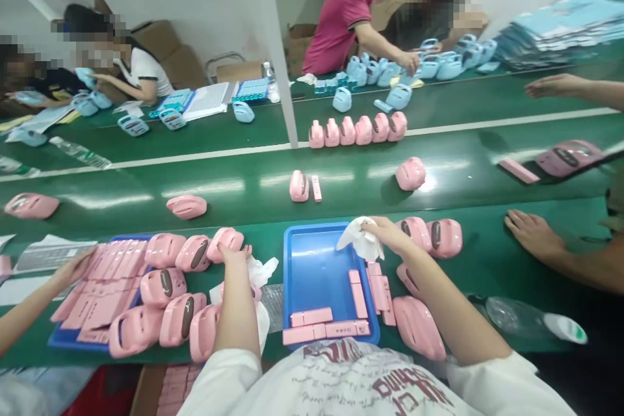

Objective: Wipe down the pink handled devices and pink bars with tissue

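Note:
My left hand [233, 256] reaches forward and rests its fingers on a pink plastic housing [225, 242] at the back of a cluster of pink housings [166, 312]. My right hand [386, 234] is closed on a crumpled white cloth [359, 240] above the far right corner of a blue tray [316, 266]. Several flat pink strips [324, 325] lie in that tray and beside it. Two pink housings [431, 237] sit just right of my right hand.
A green conveyor belt [244, 182] carries scattered pink housings. Another person's hand [533, 234] lies on the table at right, another's [73, 270] over a blue tray of pink strips at left. People across handle blue housings [375, 71]. A plastic bottle [531, 318] lies at right.

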Tool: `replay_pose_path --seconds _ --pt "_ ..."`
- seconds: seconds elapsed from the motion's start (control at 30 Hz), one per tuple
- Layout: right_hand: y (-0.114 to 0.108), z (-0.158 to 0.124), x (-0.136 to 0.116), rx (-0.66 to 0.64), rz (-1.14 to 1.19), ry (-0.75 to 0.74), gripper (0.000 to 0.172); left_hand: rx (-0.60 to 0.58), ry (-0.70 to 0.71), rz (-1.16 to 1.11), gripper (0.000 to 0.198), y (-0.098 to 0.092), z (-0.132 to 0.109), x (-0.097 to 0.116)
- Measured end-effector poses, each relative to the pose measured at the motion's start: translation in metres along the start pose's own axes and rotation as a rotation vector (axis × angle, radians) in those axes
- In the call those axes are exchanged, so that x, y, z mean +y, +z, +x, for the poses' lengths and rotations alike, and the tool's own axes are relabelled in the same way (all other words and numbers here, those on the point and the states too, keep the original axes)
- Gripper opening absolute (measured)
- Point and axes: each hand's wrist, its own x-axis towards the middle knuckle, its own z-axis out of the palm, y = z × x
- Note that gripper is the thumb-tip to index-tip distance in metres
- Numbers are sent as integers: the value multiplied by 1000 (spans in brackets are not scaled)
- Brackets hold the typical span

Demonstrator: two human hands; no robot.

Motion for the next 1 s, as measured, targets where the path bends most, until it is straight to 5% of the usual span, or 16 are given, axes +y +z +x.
replay_pose_path --seconds 0.1,0.27,0.33,0.4,0.53,0.73,1.0 --pt "-37 -72 10 229 -17 -36 39 4 41 33 72 0 4 -2" --pt "-92 -189 48 1110 -378 54 42 8 96 151 66 -2 3 -4" --pt "-102 -217 71 1343 -567 57 42 10 112 199 58 1 2 -2" --pt "-102 -231 97 1385 -705 4 41 16 127 237 48 4 1 -1" --pt "-90 -228 133 1225 -780 -67 42 36 176 285 39 5 -5 -2" --pt "-84 -214 136 1139 -705 26 48 -67 269 296 39 -6 -25 2" --pt "-100 -199 141 1360 -489 92 50 -531 422 -193 47 -37 -77 -7"
